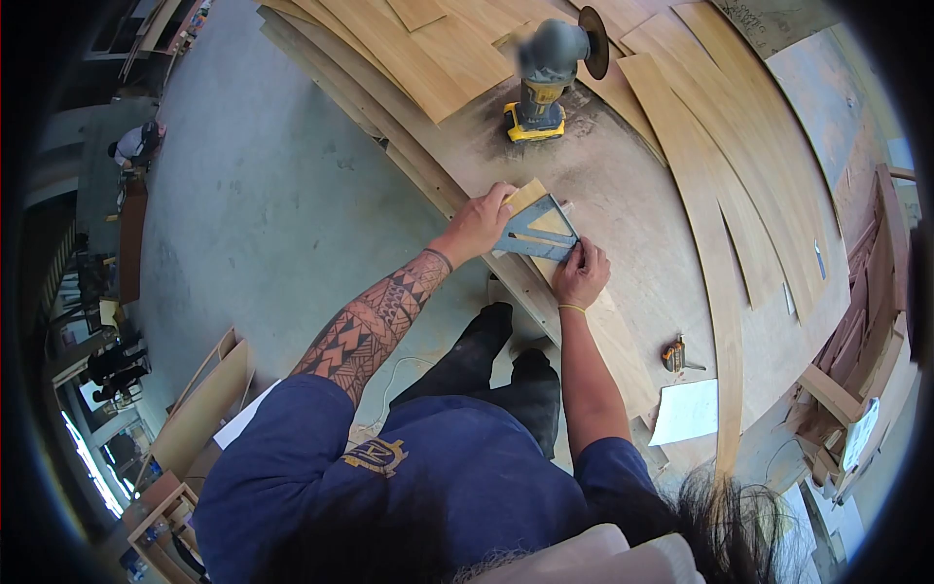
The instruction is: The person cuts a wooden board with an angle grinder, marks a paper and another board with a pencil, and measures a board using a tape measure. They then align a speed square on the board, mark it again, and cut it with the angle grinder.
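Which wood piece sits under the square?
The short tan offcut poking from under the grey square, by the left hand; the long curved strips lie apart, untouched.

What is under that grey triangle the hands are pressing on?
A thin light wood piece lies under the triangle, showing through its cut-out and beyond its top corner. What the metal and left hand cover is hidden.

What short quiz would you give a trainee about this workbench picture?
1. True or false: the left hand rests on the grey triangular metal square.
2. Where does the yellow-and-black power tool stand? A) on the wooden bench, beyond both hands B) on the concrete floor
3. Which hand touches the square's corner nearest the person?
Key: 1 true; 2 A; 3 the right hand.
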A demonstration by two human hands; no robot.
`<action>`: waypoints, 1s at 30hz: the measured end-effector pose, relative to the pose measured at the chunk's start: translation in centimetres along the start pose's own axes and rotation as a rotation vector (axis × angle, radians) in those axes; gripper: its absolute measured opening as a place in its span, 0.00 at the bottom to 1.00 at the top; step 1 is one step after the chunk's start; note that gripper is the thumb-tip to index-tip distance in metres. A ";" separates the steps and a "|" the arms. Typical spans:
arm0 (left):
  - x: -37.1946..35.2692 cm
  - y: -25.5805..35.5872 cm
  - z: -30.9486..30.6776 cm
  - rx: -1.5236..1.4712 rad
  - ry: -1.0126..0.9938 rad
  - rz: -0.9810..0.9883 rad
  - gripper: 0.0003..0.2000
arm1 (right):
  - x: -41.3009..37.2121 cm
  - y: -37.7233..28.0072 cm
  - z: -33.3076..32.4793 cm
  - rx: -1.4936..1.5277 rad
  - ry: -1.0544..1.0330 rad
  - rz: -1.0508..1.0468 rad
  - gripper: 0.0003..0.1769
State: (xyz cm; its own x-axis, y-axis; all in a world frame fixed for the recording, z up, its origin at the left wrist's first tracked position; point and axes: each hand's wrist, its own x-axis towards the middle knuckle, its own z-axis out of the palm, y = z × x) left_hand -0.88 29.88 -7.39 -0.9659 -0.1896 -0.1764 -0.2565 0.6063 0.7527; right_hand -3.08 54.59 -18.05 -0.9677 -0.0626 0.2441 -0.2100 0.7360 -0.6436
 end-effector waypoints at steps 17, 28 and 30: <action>3.1 0.8 1.7 0.475 -0.196 0.218 0.18 | -0.2 -0.1 -0.2 0.010 0.009 0.006 0.14; 0.8 0.4 -1.8 0.751 -0.513 0.246 0.13 | -1.5 3.6 1.9 0.118 -0.025 -0.046 0.13; 1.4 -0.2 -1.1 0.718 -0.497 0.178 0.22 | -1.8 5.1 3.1 0.127 0.045 -0.099 0.19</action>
State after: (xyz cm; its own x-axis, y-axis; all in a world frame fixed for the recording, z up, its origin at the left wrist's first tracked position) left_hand -2.15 28.67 -7.13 -0.8546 0.2094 -0.4751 0.0998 0.9642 0.2455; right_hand -2.87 56.36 -24.08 -0.9349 -0.0984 0.3411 -0.3226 0.6363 -0.7008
